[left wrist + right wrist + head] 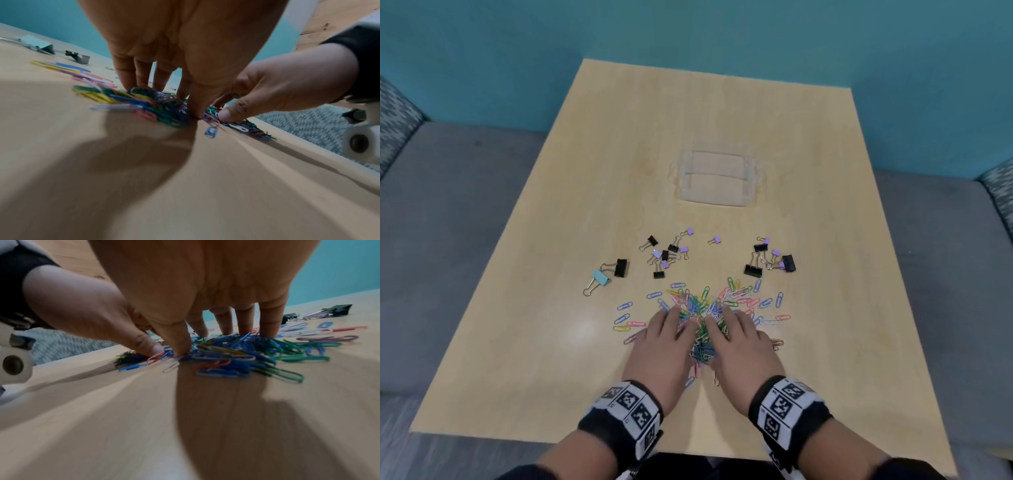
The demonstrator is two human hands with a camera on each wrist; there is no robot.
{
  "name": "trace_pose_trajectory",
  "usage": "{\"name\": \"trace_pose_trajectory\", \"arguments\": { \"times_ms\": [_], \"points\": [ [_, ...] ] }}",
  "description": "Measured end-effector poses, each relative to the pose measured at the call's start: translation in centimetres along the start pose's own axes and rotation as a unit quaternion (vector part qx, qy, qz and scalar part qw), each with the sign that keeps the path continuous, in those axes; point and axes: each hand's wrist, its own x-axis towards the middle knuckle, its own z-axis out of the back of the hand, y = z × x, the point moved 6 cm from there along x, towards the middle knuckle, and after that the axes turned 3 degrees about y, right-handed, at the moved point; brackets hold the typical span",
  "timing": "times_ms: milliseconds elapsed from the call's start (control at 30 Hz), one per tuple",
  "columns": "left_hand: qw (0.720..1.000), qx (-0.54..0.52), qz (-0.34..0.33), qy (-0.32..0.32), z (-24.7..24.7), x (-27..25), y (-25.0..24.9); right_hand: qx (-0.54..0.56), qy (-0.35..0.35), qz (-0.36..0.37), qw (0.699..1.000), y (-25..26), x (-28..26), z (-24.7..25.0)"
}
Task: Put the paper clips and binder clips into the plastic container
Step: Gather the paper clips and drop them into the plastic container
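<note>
A heap of coloured paper clips (702,308) lies near the front of the wooden table (534,359), with loose clips scattered around it. My left hand (671,329) and right hand (732,330) press on the heap from either side, fingers fairly straight, fingertips and thumbs down among the clips. The left wrist view shows my left hand (164,91) on the paper clips (144,104) with the right hand (277,91) opposite. Black and purple binder clips (664,255) lie beyond the heap, more at the right (770,260). The clear plastic container (717,180) stands farther back, apart from both hands.
A light blue binder clip (599,279) and a large black one (620,268) lie at the left. In the right wrist view, my right hand (222,327) covers the paper clips (236,353). Grey seating (448,240) surrounds the table; a teal wall stands behind.
</note>
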Motion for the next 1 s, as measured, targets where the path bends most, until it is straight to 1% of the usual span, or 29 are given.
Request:
{"name": "trace_pose_trajectory", "arguments": {
  "times_ms": [67, 167, 300, 433, 533, 667, 733, 800, 867, 967, 1000],
  "points": [
    [1.000, -0.010, -0.018, -0.008, 0.3, 0.6, -0.3, -0.014, -0.009, -0.004, 1.000, 0.1, 0.4, 0.4],
    [0.999, -0.012, -0.031, 0.003, 0.6, 1.5, -0.4, -0.018, -0.007, 0.010, 1.000, 0.2, 0.8, 1.5],
    [0.999, -0.024, -0.040, 0.007, 1.0, 2.4, -0.3, 0.008, 0.001, 0.029, 1.000, 0.2, 1.1, 2.9],
    [0.998, -0.041, -0.047, 0.012, 1.5, 2.9, -0.3, 0.034, 0.025, 0.027, 0.999, -0.3, 1.5, 3.4],
    [0.998, -0.059, -0.033, 0.014, 1.8, 3.4, 0.0, 0.047, 0.038, 0.036, 0.998, -0.7, 1.8, 3.7],
    [0.992, -0.127, 0.018, 0.009, 1.7, 3.9, 1.0, 0.078, 0.050, 0.048, 0.995, -1.4, 2.4, 3.7],
    [0.983, -0.176, 0.044, 0.010, 2.1, 4.1, 1.5, 0.095, 0.049, 0.043, 0.993, -1.8, 2.9, 3.6],
    [0.974, -0.220, 0.056, 0.022, 2.8, 4.2, 1.8, 0.122, 0.045, 0.028, 0.991, -2.3, 3.4, 3.7],
    [0.960, -0.268, 0.070, 0.041, 3.3, 4.2, 2.2, 0.175, 0.049, 0.007, 0.983, -3.2, 3.7, 4.1],
    [0.931, -0.342, 0.096, 0.087, 3.9, 4.3, 3.0, 0.263, 0.076, -0.021, 0.961, -4.7, 3.8, 4.6],
    [0.912, -0.382, 0.109, 0.102, 4.1, 4.3, 3.3, 0.298, 0.094, -0.029, 0.949, -5.1, 3.8, 4.7]
  ]
}}
